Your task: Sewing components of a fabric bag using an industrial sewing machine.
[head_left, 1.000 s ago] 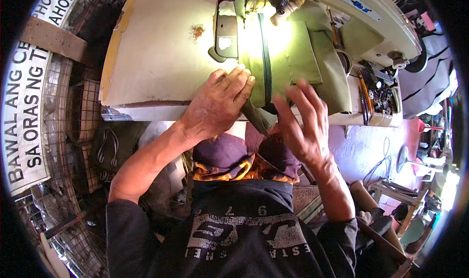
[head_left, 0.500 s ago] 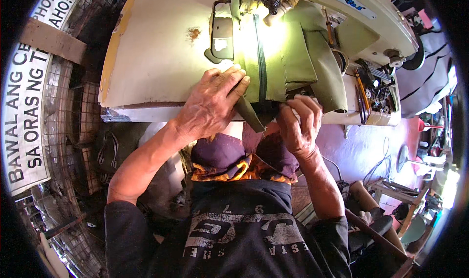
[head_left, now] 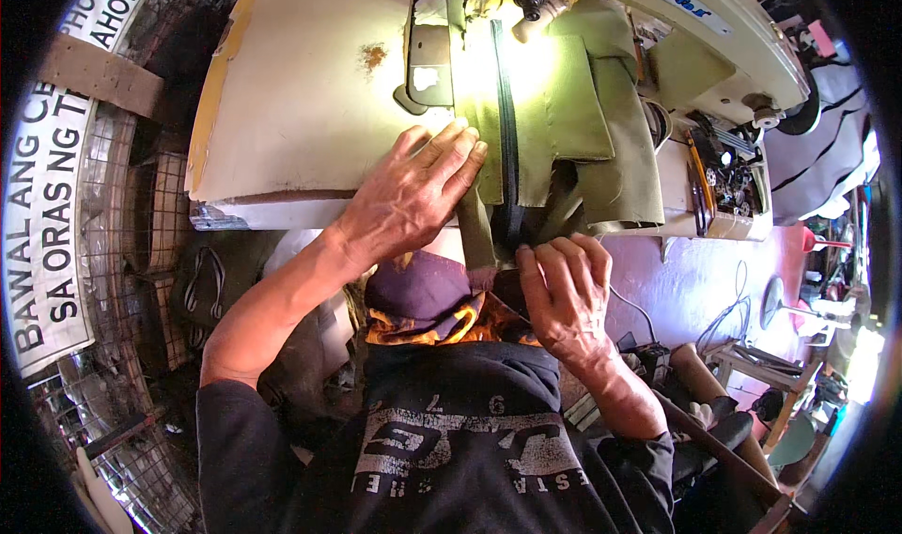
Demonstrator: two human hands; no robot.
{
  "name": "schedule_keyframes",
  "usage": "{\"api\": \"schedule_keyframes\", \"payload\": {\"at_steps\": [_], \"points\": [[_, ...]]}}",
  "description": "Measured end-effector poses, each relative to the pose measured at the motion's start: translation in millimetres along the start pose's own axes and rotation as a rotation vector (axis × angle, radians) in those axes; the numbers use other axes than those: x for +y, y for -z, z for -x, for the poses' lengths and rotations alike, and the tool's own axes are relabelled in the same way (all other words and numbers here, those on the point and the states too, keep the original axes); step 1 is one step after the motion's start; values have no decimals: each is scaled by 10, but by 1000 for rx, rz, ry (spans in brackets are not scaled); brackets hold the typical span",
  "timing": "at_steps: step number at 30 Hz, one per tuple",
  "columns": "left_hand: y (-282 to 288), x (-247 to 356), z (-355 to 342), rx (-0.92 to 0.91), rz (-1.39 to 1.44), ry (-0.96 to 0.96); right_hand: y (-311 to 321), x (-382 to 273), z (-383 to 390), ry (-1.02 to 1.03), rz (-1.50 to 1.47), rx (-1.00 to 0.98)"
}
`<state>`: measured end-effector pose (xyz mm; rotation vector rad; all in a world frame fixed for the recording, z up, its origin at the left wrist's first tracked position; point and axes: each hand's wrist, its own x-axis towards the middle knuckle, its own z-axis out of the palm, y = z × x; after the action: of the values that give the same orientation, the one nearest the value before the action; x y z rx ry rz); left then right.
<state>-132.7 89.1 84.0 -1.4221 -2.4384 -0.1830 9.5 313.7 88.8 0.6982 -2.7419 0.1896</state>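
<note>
The olive-green fabric piece with a dark zipper (head_left: pixel 526 111) lies under and just beyond the left hand (head_left: pixel 413 191), whose fingers press flat, spread on it. The right hand (head_left: pixel 564 290), fingers curled together, pinches its near end.

Matt olive woven cloth (head_left: pixel 573 111) with a dark zipper tape (head_left: pixel 507 130) lies on the smooth, cream-painted bench (head_left: pixel 301 92), rust-spotted left of the cloth, under a glossy enamelled metal sewing machine (head_left: pixel 714 36) behind the cloth.
</note>
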Motion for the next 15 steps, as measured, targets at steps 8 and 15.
{"api": "schedule_keyframes", "payload": {"at_steps": [8, 15], "points": [[-4, -12, 7, 2, 87, 26, -147, -161, -278, -33, 115, 259], [38, 27, 40, -20, -67, -37, -208, 20, -260, 113, -50, 181]]}}
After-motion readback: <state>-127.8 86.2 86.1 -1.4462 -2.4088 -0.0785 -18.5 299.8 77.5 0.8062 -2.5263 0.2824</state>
